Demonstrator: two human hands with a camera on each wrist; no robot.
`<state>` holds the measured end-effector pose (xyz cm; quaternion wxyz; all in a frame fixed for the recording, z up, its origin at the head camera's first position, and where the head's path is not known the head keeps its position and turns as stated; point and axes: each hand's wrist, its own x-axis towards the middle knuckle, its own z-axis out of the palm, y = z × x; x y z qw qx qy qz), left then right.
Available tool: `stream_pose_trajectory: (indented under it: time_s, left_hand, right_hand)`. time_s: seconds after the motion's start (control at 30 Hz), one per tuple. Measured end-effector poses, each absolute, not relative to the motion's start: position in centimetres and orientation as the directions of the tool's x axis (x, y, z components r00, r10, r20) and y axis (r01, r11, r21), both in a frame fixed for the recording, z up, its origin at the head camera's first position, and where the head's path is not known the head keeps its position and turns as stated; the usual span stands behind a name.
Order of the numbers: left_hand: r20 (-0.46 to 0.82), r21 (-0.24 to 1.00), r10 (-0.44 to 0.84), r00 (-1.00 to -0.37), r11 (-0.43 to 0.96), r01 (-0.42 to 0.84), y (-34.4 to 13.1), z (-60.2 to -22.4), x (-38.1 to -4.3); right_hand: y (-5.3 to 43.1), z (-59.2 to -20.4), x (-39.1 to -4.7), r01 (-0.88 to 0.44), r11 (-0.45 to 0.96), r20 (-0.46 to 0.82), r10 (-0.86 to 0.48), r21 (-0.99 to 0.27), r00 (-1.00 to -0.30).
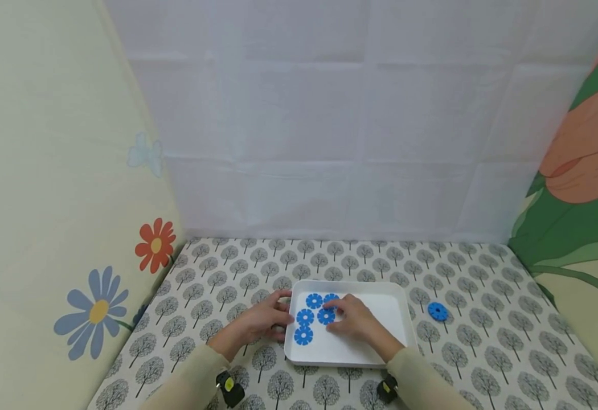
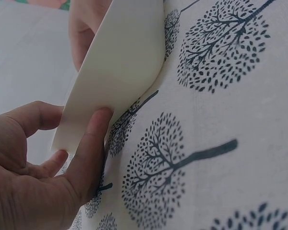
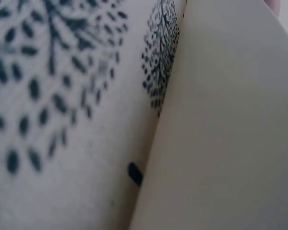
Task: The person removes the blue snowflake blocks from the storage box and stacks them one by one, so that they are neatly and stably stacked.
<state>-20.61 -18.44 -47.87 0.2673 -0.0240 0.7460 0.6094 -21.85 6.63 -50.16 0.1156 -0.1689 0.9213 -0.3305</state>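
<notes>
A white tray (image 1: 365, 356) lies on the patterned cloth with several flat blue notched discs (image 1: 303, 335) in its left part. At the tray's left side my left hand (image 1: 265, 319) grips the wall. In the left wrist view, a finger (image 2: 98, 127) presses the outside of that wall while another reaches over the rim. My right hand (image 1: 355, 320) is inside the tray, its thumb and fingertip at opposite edges of one blue disc (image 1: 326, 316). The right wrist view shows mainly the tray's outer wall (image 3: 225, 124), with the disc hidden there.
One more blue disc (image 1: 438, 311) lies on the tree-print cloth (image 1: 483, 341), right of the tray. A white sheet (image 1: 330, 142) hangs behind the table. Panels with painted flowers (image 1: 99, 312) stand at both sides.
</notes>
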Motion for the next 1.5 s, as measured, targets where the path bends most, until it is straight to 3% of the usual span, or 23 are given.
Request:
stream_pose_trajectory:
  time_s: [0.43,1.03,1.5]
  left_hand:
    - [-0.421,0.901,0.298,-0.857,0.249,-0.356,-18.6,-47.8,-20.8]
    - [-0.411,0.901,0.268,-0.871,0.262,-0.345,-18.4,-47.7,-20.3]
    - [-0.421,0.899,0.283,-0.862,0.258,-0.354,-18.5,-48.0,-20.6]
  right_hand:
    - [6.0,-49.7,-22.2,-0.171,0.758,-0.167,-0.347,-0.629,-0.923]
    - [5.7,-49.9,-22.0,-0.227,0.757,-0.071,-0.339,-0.613,-0.938]
    - [7.6,-48.4,-20.9,-0.231,0.678,0.039,-0.286,-0.697,-0.957]
